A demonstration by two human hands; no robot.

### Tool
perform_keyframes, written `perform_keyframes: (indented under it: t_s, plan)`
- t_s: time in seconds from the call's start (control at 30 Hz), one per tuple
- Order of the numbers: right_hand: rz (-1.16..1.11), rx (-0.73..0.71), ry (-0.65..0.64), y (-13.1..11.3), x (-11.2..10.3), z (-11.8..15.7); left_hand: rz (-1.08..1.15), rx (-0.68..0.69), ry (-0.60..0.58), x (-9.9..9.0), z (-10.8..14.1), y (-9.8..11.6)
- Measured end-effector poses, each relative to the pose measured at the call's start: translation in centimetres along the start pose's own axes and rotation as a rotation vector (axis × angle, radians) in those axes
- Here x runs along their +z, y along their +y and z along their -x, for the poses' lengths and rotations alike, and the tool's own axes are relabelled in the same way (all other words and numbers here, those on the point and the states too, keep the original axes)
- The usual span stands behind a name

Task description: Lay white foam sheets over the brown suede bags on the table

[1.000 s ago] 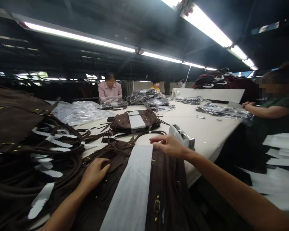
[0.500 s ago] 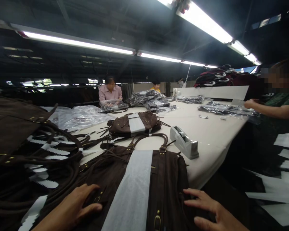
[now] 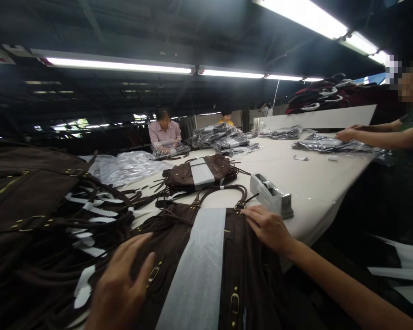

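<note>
Factory floor, long fluorescent tubes overhead, white-topped cutting table (image 3: 316, 192) running away from the camera. Landmark: grey tape dispenser (image 3: 271, 196), upright on the table, in neither hand. Just in front of it, dark brown suede handbag (image 3: 251, 275), lying flat, white paper band (image 3: 196, 270) across the body, handles (image 3: 223, 186) arching toward the dispenser. Right hand (image 3: 268, 229) on that bag's top edge, just beside the dispenser: fingers relaxed, slightly spread, no grip. Left hand (image 3: 120, 284) farther from the dispenser, blurred, at the bag's front near a brass buckle (image 3: 153, 274): fingers open, nothing clenched, contact hard to confirm. Status: band on, no plastic over this bag. Same for second banded bag (image 3: 182, 176), beyond the dispenser to the left. Heap of brown bags (image 3: 30, 192) well left of the dispenser, white paper strips (image 3: 96, 211) on the straps, also unwrapped. Wrapped so far: plastic-covered bags (image 3: 220, 137) beyond the dispenser, more under a co-worker's hand (image 3: 346, 134) to its right. Loose clear plastic (image 3: 131, 165) well left.
</note>
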State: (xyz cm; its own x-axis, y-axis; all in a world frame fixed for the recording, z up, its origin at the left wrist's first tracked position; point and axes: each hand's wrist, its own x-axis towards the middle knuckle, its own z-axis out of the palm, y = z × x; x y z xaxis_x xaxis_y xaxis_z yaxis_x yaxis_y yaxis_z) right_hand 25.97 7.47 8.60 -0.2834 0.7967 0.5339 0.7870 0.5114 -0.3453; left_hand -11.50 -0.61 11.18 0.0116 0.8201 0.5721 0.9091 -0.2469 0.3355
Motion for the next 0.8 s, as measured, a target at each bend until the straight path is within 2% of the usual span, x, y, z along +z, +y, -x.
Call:
perform_keyframes:
  t_s: [0.07,0.13,0.23,0.33,0.43,0.53,0.6,0.8]
  plan:
    - [0.164,-0.049,-0.088,0.4,2.1,-3.3,0.067,0.064,-0.056,2.1,-1.2,2.7]
    - [0.287,-0.09,-0.199,0.7,4.1,-5.7,0.068,0.105,-0.137,4.1,-3.4,3.7]
    - [0.378,-0.158,-0.293,0.9,6.4,-7.4,-0.009,0.135,-0.22,7.1,-7.8,3.0]
    - [0.415,-0.204,-0.3,1.0,7.9,-7.8,-0.063,0.159,-0.261,10.6,-12.1,1.9]
    - [0.464,-0.223,-0.315,1.3,8.7,-8.0,-0.117,0.155,-0.315,14.4,-15.1,0.9]
    - [0.508,-0.23,-0.343,1.5,9.0,-8.4,-0.175,0.129,-0.367,17.3,-16.1,-0.3]
    - [0.527,-0.229,-0.354,1.6,8.9,-8.5,-0.212,0.11,-0.377,18.5,-15.8,-1.2]
    - [0.594,-0.244,-0.353,1.7,8.4,-8.0,-0.291,0.093,-0.38,19.3,-14.7,-2.8]
